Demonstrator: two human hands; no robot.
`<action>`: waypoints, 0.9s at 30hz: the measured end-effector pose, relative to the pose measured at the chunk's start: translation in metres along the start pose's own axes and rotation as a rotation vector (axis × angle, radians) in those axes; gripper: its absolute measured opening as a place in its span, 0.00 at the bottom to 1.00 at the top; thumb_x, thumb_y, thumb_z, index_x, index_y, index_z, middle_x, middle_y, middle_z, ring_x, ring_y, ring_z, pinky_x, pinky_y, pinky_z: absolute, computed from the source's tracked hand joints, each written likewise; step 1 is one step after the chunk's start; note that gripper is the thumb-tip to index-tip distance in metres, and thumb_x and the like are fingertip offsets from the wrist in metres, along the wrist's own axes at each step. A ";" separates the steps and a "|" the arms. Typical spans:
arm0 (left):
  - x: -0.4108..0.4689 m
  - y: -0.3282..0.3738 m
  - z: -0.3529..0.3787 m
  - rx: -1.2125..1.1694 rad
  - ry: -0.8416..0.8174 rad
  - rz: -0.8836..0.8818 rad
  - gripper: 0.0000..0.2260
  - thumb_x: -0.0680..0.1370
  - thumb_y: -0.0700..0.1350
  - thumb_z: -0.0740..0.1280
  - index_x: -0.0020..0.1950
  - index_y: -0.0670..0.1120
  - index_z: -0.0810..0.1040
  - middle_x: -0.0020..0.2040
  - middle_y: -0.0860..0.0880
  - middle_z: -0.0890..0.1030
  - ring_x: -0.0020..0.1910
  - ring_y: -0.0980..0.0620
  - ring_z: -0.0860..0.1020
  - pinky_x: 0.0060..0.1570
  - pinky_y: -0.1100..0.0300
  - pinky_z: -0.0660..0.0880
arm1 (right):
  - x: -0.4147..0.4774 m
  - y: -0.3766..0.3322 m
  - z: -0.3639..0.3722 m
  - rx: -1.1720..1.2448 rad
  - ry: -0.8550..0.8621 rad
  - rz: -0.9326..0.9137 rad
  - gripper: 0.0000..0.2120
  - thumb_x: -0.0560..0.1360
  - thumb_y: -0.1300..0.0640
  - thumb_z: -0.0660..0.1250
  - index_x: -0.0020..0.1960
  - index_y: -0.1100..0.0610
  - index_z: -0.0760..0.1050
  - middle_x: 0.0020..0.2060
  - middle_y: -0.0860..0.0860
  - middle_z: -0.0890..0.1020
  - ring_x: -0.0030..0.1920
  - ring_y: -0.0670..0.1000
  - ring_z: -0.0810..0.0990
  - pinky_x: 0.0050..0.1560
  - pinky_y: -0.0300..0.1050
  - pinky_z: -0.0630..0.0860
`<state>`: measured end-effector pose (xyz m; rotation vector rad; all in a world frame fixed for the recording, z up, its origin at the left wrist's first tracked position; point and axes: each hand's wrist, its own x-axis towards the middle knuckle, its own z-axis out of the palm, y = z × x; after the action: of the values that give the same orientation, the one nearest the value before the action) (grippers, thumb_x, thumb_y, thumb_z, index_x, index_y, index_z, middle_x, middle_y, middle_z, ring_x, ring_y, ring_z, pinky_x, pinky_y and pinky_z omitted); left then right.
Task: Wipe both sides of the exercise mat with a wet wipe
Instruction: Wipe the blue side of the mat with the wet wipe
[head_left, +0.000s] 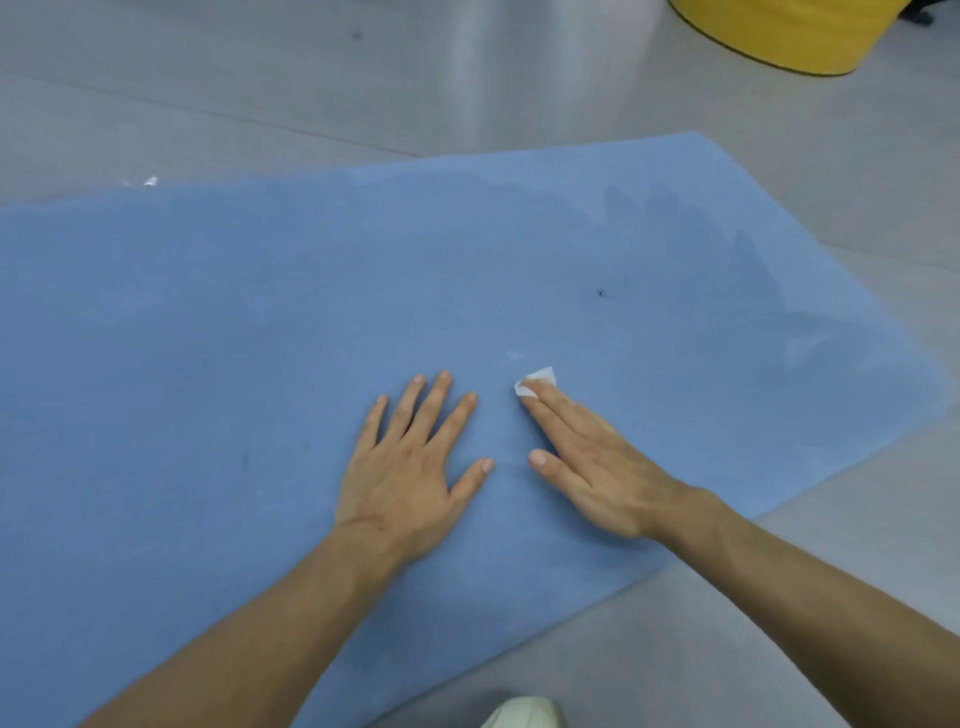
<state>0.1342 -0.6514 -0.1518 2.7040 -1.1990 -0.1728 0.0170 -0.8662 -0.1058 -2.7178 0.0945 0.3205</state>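
Head view: exercise mat (208, 338) lies flat on the floor (260, 78).
Left hand (410, 467): fingers spread flat, gripping nothing, pinning the mat.
Right hand (587, 457): flat fingers press the wet wipe (537, 382), not pinching it.
Risk: wipe may slip free or bunch mid-stroke; dark damp patches (701, 249) at far right suggest uneven coverage.
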 end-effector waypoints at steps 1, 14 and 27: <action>-0.003 -0.010 -0.002 0.000 0.001 -0.014 0.33 0.80 0.70 0.45 0.83 0.59 0.52 0.84 0.55 0.47 0.83 0.52 0.45 0.80 0.45 0.44 | -0.002 -0.006 0.004 -0.037 -0.018 -0.036 0.37 0.80 0.33 0.40 0.83 0.51 0.42 0.82 0.43 0.42 0.79 0.38 0.36 0.77 0.36 0.37; -0.055 -0.121 -0.034 0.019 0.001 -0.189 0.35 0.78 0.72 0.40 0.83 0.62 0.47 0.83 0.59 0.42 0.82 0.56 0.40 0.80 0.47 0.42 | 0.107 0.029 -0.008 0.022 0.294 0.425 0.39 0.81 0.34 0.50 0.81 0.60 0.54 0.81 0.53 0.56 0.81 0.51 0.53 0.80 0.52 0.51; -0.093 -0.160 -0.044 -0.001 -0.015 -0.248 0.35 0.77 0.72 0.40 0.83 0.61 0.47 0.83 0.59 0.42 0.82 0.56 0.40 0.80 0.47 0.42 | 0.077 -0.118 0.043 -0.172 0.012 -0.190 0.43 0.79 0.29 0.39 0.83 0.56 0.49 0.82 0.50 0.51 0.82 0.47 0.46 0.78 0.38 0.37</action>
<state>0.1957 -0.4720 -0.1388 2.8481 -0.8620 -0.2260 0.0959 -0.7425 -0.1174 -2.8696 -0.1958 0.2667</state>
